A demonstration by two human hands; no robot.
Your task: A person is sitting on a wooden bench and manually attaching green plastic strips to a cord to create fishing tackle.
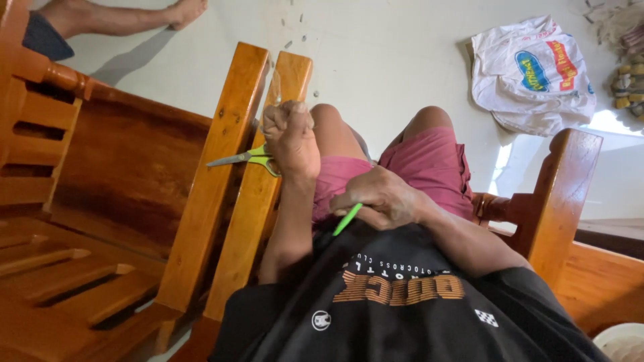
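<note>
Pale floor, wooden chairs (221,188). Left hand (290,137) is clenched around green-handled scissors (245,158) beside the armrest; right hand (382,199), on the lap, pinches a green stick (347,219). Small scraps (295,30) litter the floor; progress unclear.

White printed bag (531,74) (floor, crumpled)

Scissors (243,158) left of left hand (290,137); bag (531,74) on floor (389,60).
</note>
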